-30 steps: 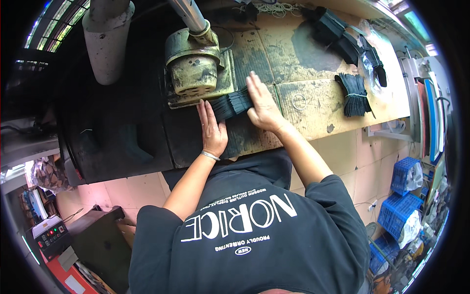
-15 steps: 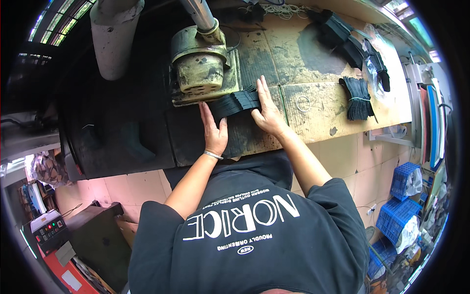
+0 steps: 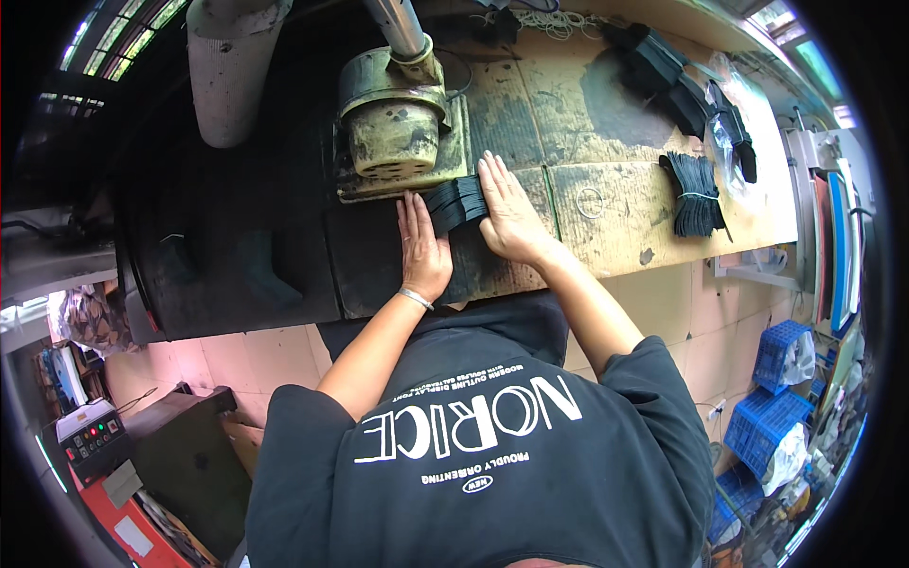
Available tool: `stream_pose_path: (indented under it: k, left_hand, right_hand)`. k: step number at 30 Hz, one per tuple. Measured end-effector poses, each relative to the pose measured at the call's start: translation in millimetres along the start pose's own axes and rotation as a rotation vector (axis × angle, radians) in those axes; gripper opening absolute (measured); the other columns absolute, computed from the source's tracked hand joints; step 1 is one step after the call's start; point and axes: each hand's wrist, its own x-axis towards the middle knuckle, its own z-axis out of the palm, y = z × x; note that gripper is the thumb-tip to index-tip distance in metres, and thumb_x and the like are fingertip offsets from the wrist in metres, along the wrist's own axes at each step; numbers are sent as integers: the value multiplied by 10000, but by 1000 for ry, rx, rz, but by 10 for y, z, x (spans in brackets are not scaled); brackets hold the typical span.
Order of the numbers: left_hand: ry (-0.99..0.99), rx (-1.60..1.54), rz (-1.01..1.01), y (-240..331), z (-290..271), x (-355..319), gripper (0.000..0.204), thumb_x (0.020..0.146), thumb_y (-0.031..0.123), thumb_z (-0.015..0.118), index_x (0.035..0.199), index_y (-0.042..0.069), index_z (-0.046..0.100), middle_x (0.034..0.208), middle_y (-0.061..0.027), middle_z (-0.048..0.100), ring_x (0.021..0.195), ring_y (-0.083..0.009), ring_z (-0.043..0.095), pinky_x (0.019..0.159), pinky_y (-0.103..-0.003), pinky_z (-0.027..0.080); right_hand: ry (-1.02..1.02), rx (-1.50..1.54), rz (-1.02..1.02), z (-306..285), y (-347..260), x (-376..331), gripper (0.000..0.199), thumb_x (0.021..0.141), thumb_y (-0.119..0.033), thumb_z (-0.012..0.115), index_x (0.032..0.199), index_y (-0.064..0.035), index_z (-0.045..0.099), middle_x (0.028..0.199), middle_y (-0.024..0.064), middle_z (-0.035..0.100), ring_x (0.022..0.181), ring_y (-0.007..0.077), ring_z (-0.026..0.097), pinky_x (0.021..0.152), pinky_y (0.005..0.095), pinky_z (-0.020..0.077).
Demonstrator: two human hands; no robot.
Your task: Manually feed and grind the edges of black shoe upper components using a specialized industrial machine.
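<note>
A row of thin black strips (image 3: 456, 204), packed side by side, lies on the cardboard-covered table (image 3: 606, 241) between my two hands. My left hand (image 3: 426, 256) rests against the row's left end with its fingers stretched out. Against the right end stands my right hand (image 3: 511, 216), palm inward, its fingers straight and its thumb bent toward the strips. Neither hand wraps its fingers round them. Just beyond the strips is a stained, cream-coloured round machine housing (image 3: 393, 128) on a square base, with a metal pipe rising from it.
A tied bundle of black strips (image 3: 698, 194) lies to the right. Behind it are more black pieces (image 3: 653, 71) and a clear plastic bag (image 3: 727, 123). A wide grey duct (image 3: 232, 80) hangs at the left. Blue crates (image 3: 772, 426) stand on the floor at right.
My hands have come closer together, and the row of strips between them is now shorter and more tightly packed. The left hand has shifted right, the right hand left.
</note>
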Motion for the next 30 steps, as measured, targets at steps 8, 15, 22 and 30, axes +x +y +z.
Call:
stream_pose_path:
  k: [8, 15, 22, 30]
  left_hand:
    - [-7, 61, 161, -182, -259, 163, 703, 773, 64, 647, 1409, -15, 359, 1347, -222, 448, 1273, -382, 404, 1094, -428, 298]
    - [-129, 5, 192, -200, -538, 301, 613, 749, 139, 722, 1304, 41, 481, 1277, -163, 514, 1212, -346, 473, 1043, -421, 358]
    - [-102, -31, 126, -402, -421, 271, 593, 745, 190, 751, 1270, 57, 508, 1228, -135, 555, 1166, -339, 508, 984, -424, 400]
    - [-46, 13, 135, -351, -404, 267, 571, 758, 214, 745, 1260, 49, 530, 1234, -143, 566, 1155, -344, 519, 980, -415, 405]
  right_hand:
    - [-114, -59, -133, -293, 67, 194, 738, 740, -126, 571, 1421, 20, 326, 1400, 208, 416, 1372, 348, 321, 1164, 478, 190]
    - [-224, 51, -236, -505, 39, 191, 620, 696, -116, 659, 1285, -33, 485, 1188, 148, 553, 1188, 325, 494, 1125, 473, 281]
    - [-230, 34, -191, -456, 83, 247, 549, 702, -161, 668, 1215, -31, 519, 1160, 154, 575, 1126, 322, 530, 1000, 423, 396]
    - [-257, -11, -105, -442, 26, 328, 576, 695, -266, 735, 1185, -38, 536, 1097, 149, 607, 1075, 316, 572, 964, 409, 420]
